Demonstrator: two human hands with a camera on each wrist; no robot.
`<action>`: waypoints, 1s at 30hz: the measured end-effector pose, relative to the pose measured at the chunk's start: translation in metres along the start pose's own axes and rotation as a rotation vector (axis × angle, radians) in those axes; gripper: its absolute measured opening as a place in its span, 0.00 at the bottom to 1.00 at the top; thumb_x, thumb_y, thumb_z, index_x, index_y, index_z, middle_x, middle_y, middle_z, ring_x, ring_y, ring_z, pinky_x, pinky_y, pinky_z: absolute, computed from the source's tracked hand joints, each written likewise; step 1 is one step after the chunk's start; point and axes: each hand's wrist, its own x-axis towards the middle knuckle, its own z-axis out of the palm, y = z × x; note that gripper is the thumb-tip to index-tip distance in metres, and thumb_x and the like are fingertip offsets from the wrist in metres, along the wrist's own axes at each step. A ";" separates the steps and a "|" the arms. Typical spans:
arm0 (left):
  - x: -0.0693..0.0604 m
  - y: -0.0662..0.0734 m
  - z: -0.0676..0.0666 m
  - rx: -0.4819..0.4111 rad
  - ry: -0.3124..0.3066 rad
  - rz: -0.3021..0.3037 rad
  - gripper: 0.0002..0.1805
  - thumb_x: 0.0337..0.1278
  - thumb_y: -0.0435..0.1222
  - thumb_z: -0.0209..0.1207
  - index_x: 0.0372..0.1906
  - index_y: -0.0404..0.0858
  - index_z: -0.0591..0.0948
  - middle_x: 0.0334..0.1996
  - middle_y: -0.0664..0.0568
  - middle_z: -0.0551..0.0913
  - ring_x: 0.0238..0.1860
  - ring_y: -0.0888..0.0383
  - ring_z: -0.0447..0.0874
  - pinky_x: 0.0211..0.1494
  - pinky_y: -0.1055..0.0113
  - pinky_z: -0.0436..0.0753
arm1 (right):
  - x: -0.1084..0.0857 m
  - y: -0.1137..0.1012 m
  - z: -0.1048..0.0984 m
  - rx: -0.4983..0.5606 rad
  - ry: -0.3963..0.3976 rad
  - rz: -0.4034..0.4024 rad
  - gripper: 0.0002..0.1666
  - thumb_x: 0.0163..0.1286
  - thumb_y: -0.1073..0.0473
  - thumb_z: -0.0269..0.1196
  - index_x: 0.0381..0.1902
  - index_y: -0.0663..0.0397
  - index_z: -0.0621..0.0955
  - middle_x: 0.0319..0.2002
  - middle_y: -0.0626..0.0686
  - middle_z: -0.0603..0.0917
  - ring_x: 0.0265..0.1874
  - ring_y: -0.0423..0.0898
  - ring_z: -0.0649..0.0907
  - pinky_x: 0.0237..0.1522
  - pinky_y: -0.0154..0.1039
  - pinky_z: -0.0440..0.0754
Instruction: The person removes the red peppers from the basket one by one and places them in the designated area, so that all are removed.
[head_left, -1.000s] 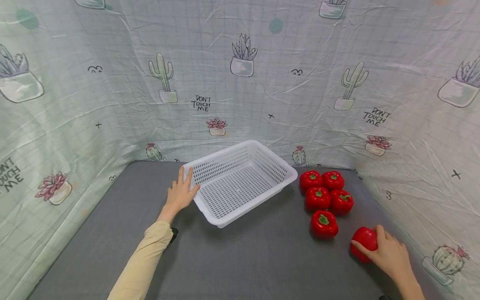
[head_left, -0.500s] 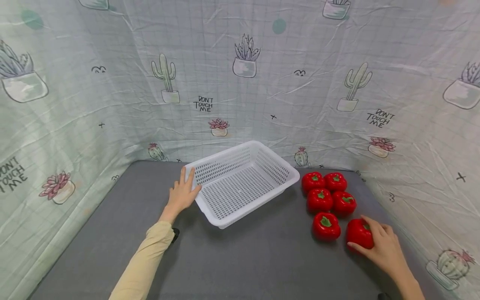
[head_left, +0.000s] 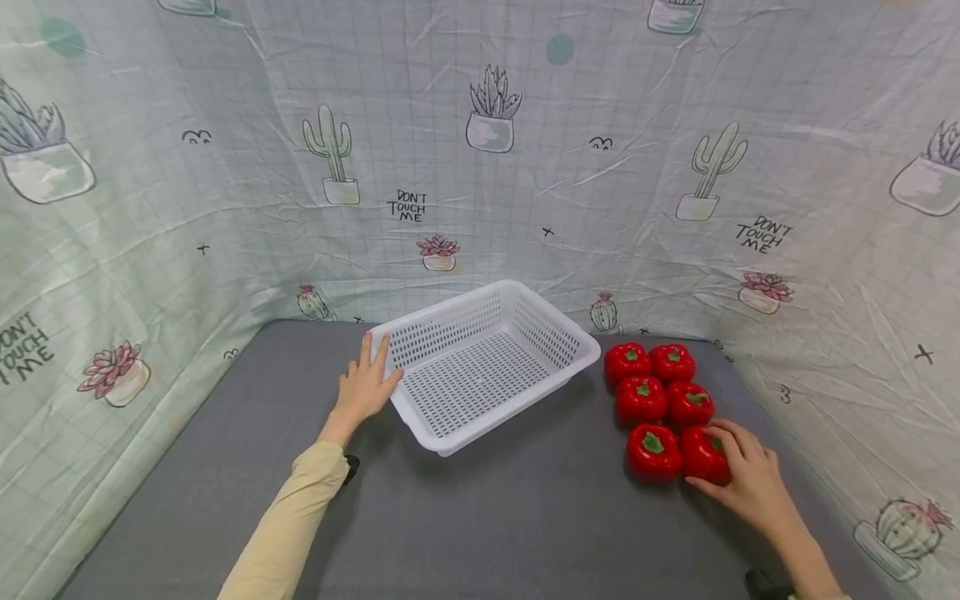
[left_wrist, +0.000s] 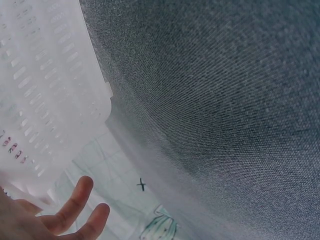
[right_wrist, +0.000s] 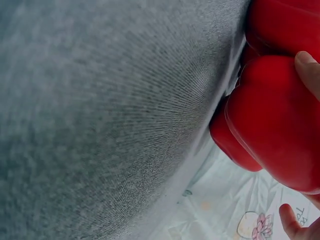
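In the head view, my right hand (head_left: 753,483) holds a red bell pepper (head_left: 703,457) between thumb and fingers, at the near right of a group of bell peppers. The right wrist view shows the thumb (right_wrist: 309,75) against this bell pepper (right_wrist: 280,110), with others close behind it. Beside it stands another red bell pepper (head_left: 654,452), its green stem up. On the left, my left hand (head_left: 362,390) rests at the rim of a white perforated plastic basket (head_left: 480,433), fingers spread and fairly straight. Two of its fingers (left_wrist: 75,202) show below the basket in the left wrist view.
More red bell peppers (head_left: 640,400) stand in two columns right of the basket. Grey cloth (head_left: 525,517) covers the table. A pale curtain with printed cacti (head_left: 487,208) encloses the back and both sides.
My right hand has moved the bell pepper left and away from me, up to the group, and it now stands more upright. The left hand and the basket have stayed in place.
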 end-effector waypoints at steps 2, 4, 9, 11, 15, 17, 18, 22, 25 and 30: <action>0.000 0.000 0.000 0.001 0.001 0.004 0.38 0.60 0.51 0.43 0.70 0.42 0.45 0.70 0.39 0.39 0.51 0.28 0.64 0.46 0.34 0.65 | 0.001 0.001 0.001 -0.003 0.004 -0.016 0.47 0.20 0.55 0.78 0.45 0.59 0.73 0.48 0.60 0.72 0.46 0.56 0.69 0.35 0.53 0.61; 0.000 0.000 -0.001 0.002 0.003 0.007 0.38 0.60 0.51 0.43 0.70 0.42 0.45 0.70 0.38 0.39 0.51 0.28 0.64 0.45 0.35 0.65 | 0.002 0.003 0.002 -0.005 0.003 -0.027 0.47 0.20 0.55 0.78 0.45 0.59 0.72 0.49 0.60 0.72 0.47 0.56 0.69 0.35 0.53 0.61; 0.000 0.000 -0.001 0.003 0.007 0.011 0.37 0.60 0.51 0.43 0.70 0.41 0.46 0.70 0.38 0.39 0.50 0.28 0.65 0.45 0.35 0.66 | 0.003 0.006 0.006 -0.015 -0.008 -0.046 0.48 0.20 0.55 0.78 0.45 0.59 0.72 0.49 0.60 0.72 0.48 0.56 0.69 0.34 0.53 0.62; -0.001 0.000 -0.001 0.002 0.005 0.012 0.37 0.61 0.51 0.43 0.70 0.41 0.46 0.70 0.38 0.39 0.51 0.28 0.65 0.45 0.35 0.65 | 0.002 0.007 0.007 -0.018 -0.012 -0.050 0.48 0.20 0.56 0.78 0.45 0.59 0.72 0.49 0.60 0.72 0.48 0.56 0.69 0.34 0.54 0.62; 0.000 0.000 -0.001 0.000 0.000 0.012 0.37 0.61 0.51 0.43 0.70 0.41 0.46 0.70 0.38 0.38 0.51 0.28 0.64 0.46 0.35 0.65 | 0.001 0.007 0.009 -0.022 -0.023 -0.043 0.47 0.20 0.57 0.78 0.46 0.59 0.72 0.50 0.60 0.71 0.48 0.57 0.68 0.35 0.54 0.61; 0.000 0.000 -0.001 0.000 0.000 0.011 0.37 0.61 0.51 0.43 0.70 0.41 0.46 0.70 0.38 0.38 0.51 0.28 0.64 0.46 0.35 0.65 | 0.002 0.007 0.009 -0.023 -0.030 -0.039 0.48 0.20 0.57 0.78 0.46 0.58 0.72 0.50 0.60 0.71 0.48 0.57 0.68 0.35 0.55 0.61; 0.000 0.000 -0.002 0.000 0.000 0.010 0.37 0.61 0.51 0.43 0.70 0.41 0.46 0.70 0.38 0.38 0.51 0.28 0.64 0.46 0.35 0.65 | 0.002 0.007 0.009 -0.024 -0.032 -0.036 0.47 0.21 0.57 0.78 0.46 0.58 0.72 0.50 0.60 0.70 0.48 0.58 0.68 0.35 0.56 0.61; 0.000 0.000 -0.002 -0.004 -0.001 0.011 0.37 0.60 0.51 0.43 0.70 0.41 0.46 0.70 0.38 0.38 0.52 0.28 0.63 0.47 0.34 0.64 | 0.001 0.007 0.008 -0.035 -0.038 -0.024 0.48 0.20 0.58 0.78 0.46 0.56 0.71 0.49 0.63 0.68 0.44 0.62 0.68 0.33 0.58 0.62; 0.000 0.001 -0.002 -0.013 -0.003 0.013 0.37 0.60 0.51 0.43 0.70 0.41 0.46 0.70 0.38 0.38 0.52 0.27 0.63 0.47 0.34 0.64 | 0.001 0.007 0.007 -0.049 -0.055 -0.010 0.48 0.20 0.57 0.79 0.46 0.54 0.71 0.48 0.63 0.67 0.42 0.63 0.69 0.32 0.59 0.63; 0.000 0.000 -0.001 -0.011 -0.002 0.014 0.37 0.60 0.51 0.43 0.70 0.41 0.46 0.70 0.38 0.37 0.52 0.28 0.63 0.46 0.34 0.64 | 0.001 0.007 0.007 -0.054 -0.094 0.009 0.48 0.23 0.56 0.79 0.47 0.53 0.70 0.47 0.62 0.67 0.42 0.62 0.70 0.32 0.61 0.65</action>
